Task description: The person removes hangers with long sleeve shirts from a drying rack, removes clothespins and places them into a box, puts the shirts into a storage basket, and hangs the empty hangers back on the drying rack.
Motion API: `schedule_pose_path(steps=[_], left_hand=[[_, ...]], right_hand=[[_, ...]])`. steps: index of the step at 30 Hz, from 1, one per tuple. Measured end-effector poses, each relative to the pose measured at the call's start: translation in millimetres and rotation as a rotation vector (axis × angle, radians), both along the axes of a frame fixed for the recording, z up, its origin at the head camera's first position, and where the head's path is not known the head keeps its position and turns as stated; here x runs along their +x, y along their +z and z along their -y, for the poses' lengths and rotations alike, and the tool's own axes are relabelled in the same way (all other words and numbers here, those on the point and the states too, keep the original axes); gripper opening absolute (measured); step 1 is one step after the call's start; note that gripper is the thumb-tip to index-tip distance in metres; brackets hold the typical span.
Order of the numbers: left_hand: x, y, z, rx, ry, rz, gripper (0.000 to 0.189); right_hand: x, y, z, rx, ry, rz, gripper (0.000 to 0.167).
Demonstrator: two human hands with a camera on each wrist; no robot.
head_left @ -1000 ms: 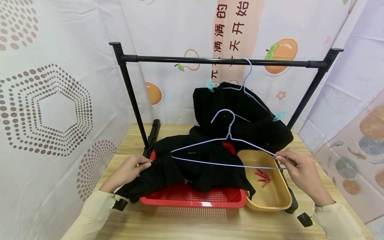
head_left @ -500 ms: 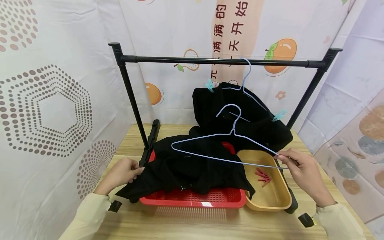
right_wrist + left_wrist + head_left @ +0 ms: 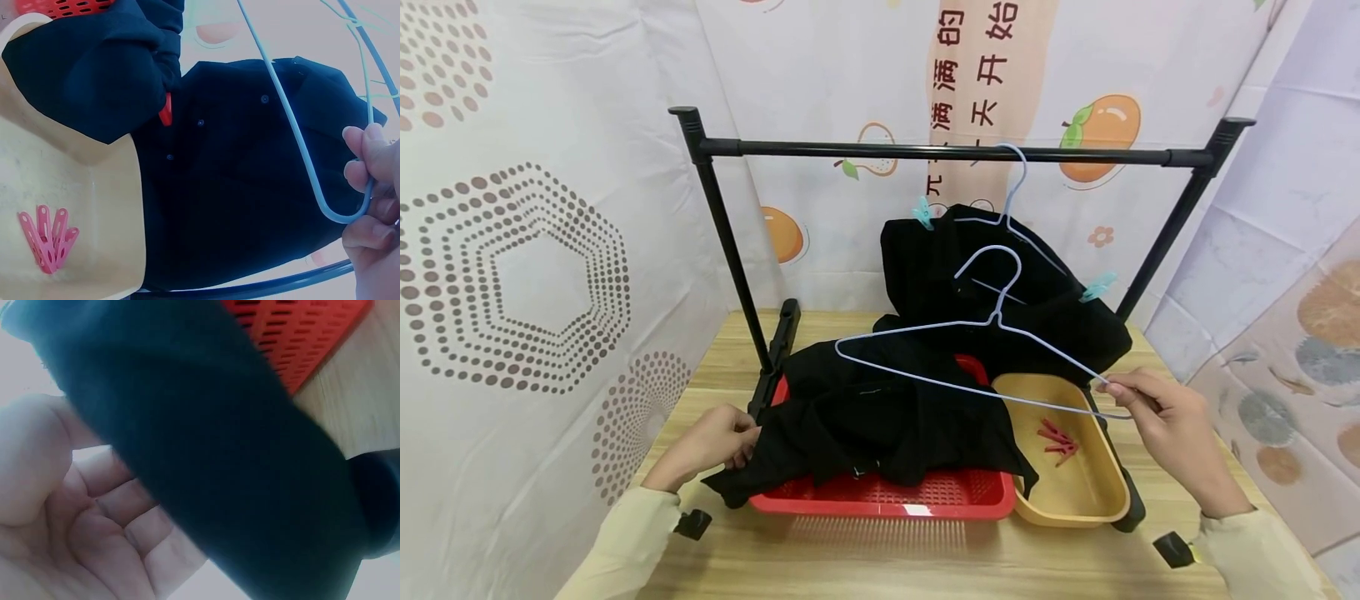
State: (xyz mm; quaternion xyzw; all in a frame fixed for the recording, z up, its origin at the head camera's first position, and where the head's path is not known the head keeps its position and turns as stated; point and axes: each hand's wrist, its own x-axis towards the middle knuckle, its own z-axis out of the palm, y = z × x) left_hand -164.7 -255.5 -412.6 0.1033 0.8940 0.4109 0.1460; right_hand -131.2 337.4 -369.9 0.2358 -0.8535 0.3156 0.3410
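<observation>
My right hand (image 3: 1172,425) pinches one corner of a light-blue wire hanger (image 3: 925,379), which is raised with its hook upward; the right wrist view shows the fingers around the hanger's (image 3: 300,150) bent end. A crumpled black garment (image 3: 865,425) spreads over a red basket (image 3: 887,504) and past its left side. At that left edge my left hand (image 3: 715,442) pinches the cloth between thumb and fingers. In the left wrist view the black garment (image 3: 212,444) covers the fingertips of the left hand (image 3: 100,519).
Behind, another black garment (image 3: 970,275) hangs from the black rack's bar (image 3: 850,150) on a blue hanger with teal clips (image 3: 1099,286). A yellow tray (image 3: 1075,500) holding pink clothespins (image 3: 1058,442) stands right of the basket, under the hanger.
The hanger has moved up and right, its hook rising. My left hand has shifted left and down along the garment's edge, and the garment's lower left corner has moved slightly right.
</observation>
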Motion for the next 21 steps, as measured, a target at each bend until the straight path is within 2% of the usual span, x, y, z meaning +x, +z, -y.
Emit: schedule_pose_path(steps=[9, 13, 21], left_hand=[[0.4, -2.1, 1.2, -0.014, -0.035, -0.020, 0.028], [-0.1, -2.8, 0.4, -0.006, -0.023, -0.004, 0.027], [2.4, -2.0, -2.6, -0.007, 0.005, 0.002, 0.028]], right_hand=[[6.3, 9.0, -7, -0.019, -0.042, 0.001, 0.026], [8.6, 12.5, -11, -0.037, -0.059, -0.022, 0.027], [14.1, 17.6, -21, -0.088, -0.094, -0.077, 0.017]])
